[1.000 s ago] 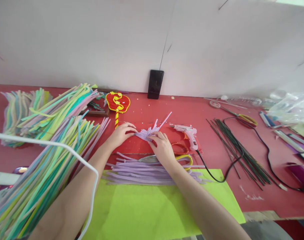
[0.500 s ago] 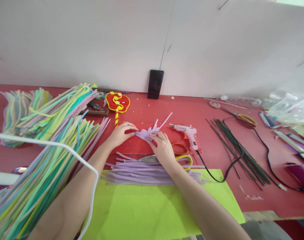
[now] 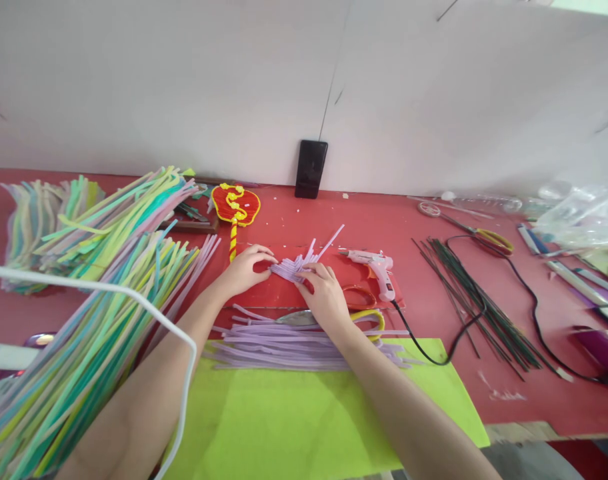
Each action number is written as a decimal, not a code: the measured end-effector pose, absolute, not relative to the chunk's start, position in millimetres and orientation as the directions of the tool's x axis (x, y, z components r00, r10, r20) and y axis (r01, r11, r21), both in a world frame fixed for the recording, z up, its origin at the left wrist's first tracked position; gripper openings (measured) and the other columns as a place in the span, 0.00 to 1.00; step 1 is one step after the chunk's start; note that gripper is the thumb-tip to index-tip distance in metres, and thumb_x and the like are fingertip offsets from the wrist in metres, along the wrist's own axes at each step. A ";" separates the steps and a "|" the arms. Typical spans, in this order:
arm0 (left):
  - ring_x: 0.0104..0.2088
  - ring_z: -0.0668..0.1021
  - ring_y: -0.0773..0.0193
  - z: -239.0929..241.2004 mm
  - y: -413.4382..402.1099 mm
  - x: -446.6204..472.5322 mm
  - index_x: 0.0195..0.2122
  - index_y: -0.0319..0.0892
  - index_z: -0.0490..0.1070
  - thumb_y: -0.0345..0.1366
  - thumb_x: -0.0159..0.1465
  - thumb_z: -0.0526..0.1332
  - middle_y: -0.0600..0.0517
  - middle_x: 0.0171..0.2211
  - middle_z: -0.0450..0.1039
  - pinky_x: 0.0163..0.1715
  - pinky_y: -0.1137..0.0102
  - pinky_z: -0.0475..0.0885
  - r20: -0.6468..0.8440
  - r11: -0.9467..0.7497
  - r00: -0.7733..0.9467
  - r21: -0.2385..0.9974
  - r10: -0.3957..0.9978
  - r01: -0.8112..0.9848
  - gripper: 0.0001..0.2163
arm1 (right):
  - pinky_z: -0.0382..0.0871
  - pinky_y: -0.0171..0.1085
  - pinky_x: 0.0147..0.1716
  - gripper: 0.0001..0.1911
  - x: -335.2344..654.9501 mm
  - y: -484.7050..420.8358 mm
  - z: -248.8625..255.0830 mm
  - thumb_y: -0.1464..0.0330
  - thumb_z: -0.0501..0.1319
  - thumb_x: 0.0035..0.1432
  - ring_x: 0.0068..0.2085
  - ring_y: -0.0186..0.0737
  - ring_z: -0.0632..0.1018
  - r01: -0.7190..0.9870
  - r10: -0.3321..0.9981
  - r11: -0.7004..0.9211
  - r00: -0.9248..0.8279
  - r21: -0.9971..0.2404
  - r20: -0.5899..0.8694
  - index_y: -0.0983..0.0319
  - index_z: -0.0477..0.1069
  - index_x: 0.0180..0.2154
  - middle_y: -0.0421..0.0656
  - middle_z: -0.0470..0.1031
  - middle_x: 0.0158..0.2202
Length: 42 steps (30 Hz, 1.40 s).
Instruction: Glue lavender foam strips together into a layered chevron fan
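Note:
A small woven piece of lilac pipe cleaners (image 3: 290, 268) lies over the red board, several stem ends sticking up toward the upper right. My left hand (image 3: 249, 267) pinches its left end between thumb and fingers. On its right side, my right hand (image 3: 323, 292) holds the piece, fingers bent over it. Nearer me is a bundle of loose lilac pipe cleaners (image 3: 284, 347), with yellow-handled scissors (image 3: 299, 319) lying on it, partly hidden by my right hand. A pink hot glue gun (image 3: 381, 270) rests just right of my right hand.
Multicoloured pipe cleaners (image 3: 104, 320) pile up on the left, crossed by a white cable (image 3: 134, 293). A red-and-yellow fan (image 3: 237, 205) and a black phone (image 3: 311, 169) are at the back. Dark green stems (image 3: 479, 300) and more scissors (image 3: 464, 227) lie right. A lime sheet (image 3: 294, 413) is in front.
My left thumb and fingers have shifted very slightly at the left end of the lilac piece. Everything else looks the same.

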<state>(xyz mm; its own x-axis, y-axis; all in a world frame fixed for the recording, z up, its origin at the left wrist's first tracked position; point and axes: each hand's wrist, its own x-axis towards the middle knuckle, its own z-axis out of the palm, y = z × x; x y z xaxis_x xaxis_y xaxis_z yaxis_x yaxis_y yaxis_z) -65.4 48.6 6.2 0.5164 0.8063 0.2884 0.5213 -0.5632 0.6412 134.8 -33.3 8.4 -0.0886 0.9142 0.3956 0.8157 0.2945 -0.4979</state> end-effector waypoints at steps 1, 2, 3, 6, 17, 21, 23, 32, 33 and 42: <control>0.47 0.73 0.60 6.6 48.5 -65.5 0.39 0.44 0.74 0.33 0.57 0.58 0.49 0.44 0.69 0.52 0.61 0.66 0.288 -0.561 0.514 0.642 0.808 0.522 0.10 | 0.68 0.43 0.47 0.10 134.8 -33.2 8.2 0.71 0.59 0.56 0.44 0.45 0.70 0.814 0.914 0.296 -0.089 -0.499 0.397 0.58 0.76 0.40 0.45 0.72 0.43; 0.47 0.73 0.60 7.0 48.3 -65.3 0.38 0.44 0.74 0.33 0.57 0.58 0.49 0.44 0.69 0.52 0.61 0.66 0.288 -0.560 0.512 0.642 0.809 0.524 0.09 | 0.68 0.43 0.47 0.10 134.7 -33.2 8.2 0.72 0.59 0.56 0.44 0.45 0.70 0.813 0.913 0.297 -0.089 -0.501 0.398 0.58 0.76 0.40 0.45 0.72 0.43; 0.47 0.73 0.60 7.3 48.0 -65.0 0.38 0.45 0.74 0.34 0.57 0.58 0.49 0.44 0.69 0.52 0.61 0.66 0.287 -0.558 0.510 0.642 0.811 0.525 0.09 | 0.68 0.43 0.47 0.10 134.6 -33.2 8.4 0.72 0.59 0.56 0.44 0.45 0.70 0.813 0.913 0.297 -0.088 -0.502 0.398 0.58 0.76 0.39 0.46 0.72 0.43; 0.46 0.73 0.60 7.9 47.6 -63.9 0.37 0.44 0.74 0.34 0.57 0.58 0.49 0.44 0.69 0.52 0.61 0.66 0.280 -0.549 0.505 0.647 0.816 0.529 0.08 | 0.68 0.43 0.47 0.10 134.0 -33.2 9.5 0.72 0.59 0.56 0.44 0.45 0.70 0.816 0.917 0.289 -0.085 -0.501 0.391 0.60 0.76 0.40 0.46 0.72 0.43; 0.46 0.73 0.60 6.9 48.2 -61.5 0.36 0.43 0.73 0.32 0.57 0.58 0.49 0.43 0.69 0.52 0.60 0.66 0.291 -0.547 0.496 0.657 0.818 0.518 0.07 | 0.67 0.43 0.47 0.10 134.4 -33.1 9.1 0.72 0.59 0.56 0.44 0.45 0.70 0.808 0.920 0.287 -0.084 -0.514 0.383 0.60 0.75 0.39 0.46 0.72 0.42; 0.47 0.72 0.59 7.9 44.6 -56.0 0.37 0.43 0.72 0.32 0.57 0.59 0.48 0.42 0.69 0.52 0.60 0.65 0.300 -0.554 0.496 0.653 0.815 0.516 0.08 | 0.67 0.43 0.47 0.10 134.6 -32.9 8.9 0.72 0.59 0.56 0.44 0.45 0.70 0.803 0.917 0.294 -0.084 -0.518 0.391 0.60 0.75 0.40 0.46 0.72 0.42; 0.47 0.72 0.58 7.7 42.8 -53.3 0.37 0.44 0.72 0.33 0.55 0.61 0.48 0.43 0.68 0.52 0.59 0.65 0.299 -0.563 0.501 0.629 0.812 0.536 0.08 | 0.67 0.43 0.47 0.10 134.8 -32.7 8.7 0.72 0.59 0.56 0.44 0.45 0.70 0.802 0.916 0.296 -0.085 -0.519 0.391 0.60 0.75 0.40 0.46 0.72 0.43; 0.47 0.71 0.56 3.4 40.6 -50.1 0.36 0.45 0.73 0.37 0.53 0.64 0.50 0.44 0.67 0.50 0.58 0.66 0.302 -0.569 0.490 0.555 0.818 0.607 0.08 | 0.67 0.43 0.47 0.10 134.7 -33.2 8.7 0.72 0.59 0.56 0.44 0.45 0.70 0.810 0.920 0.291 -0.091 -0.509 0.380 0.60 0.75 0.40 0.46 0.72 0.43; 0.47 0.71 0.56 3.1 40.7 -50.0 0.36 0.45 0.73 0.37 0.54 0.64 0.50 0.44 0.67 0.50 0.58 0.66 0.303 -0.568 0.488 0.556 0.818 0.607 0.08 | 0.67 0.43 0.46 0.10 134.6 -33.3 8.8 0.72 0.59 0.56 0.44 0.45 0.70 0.809 0.921 0.291 -0.092 -0.510 0.380 0.60 0.75 0.40 0.45 0.72 0.43; 0.47 0.71 0.57 0.9 41.8 -49.7 0.35 0.46 0.73 0.38 0.54 0.64 0.50 0.44 0.67 0.50 0.59 0.65 0.304 -0.564 0.483 0.559 0.821 0.608 0.08 | 0.67 0.43 0.45 0.11 135.4 -33.2 8.3 0.72 0.58 0.57 0.45 0.45 0.70 0.805 0.920 0.294 -0.091 -0.516 0.381 0.57 0.75 0.41 0.45 0.72 0.43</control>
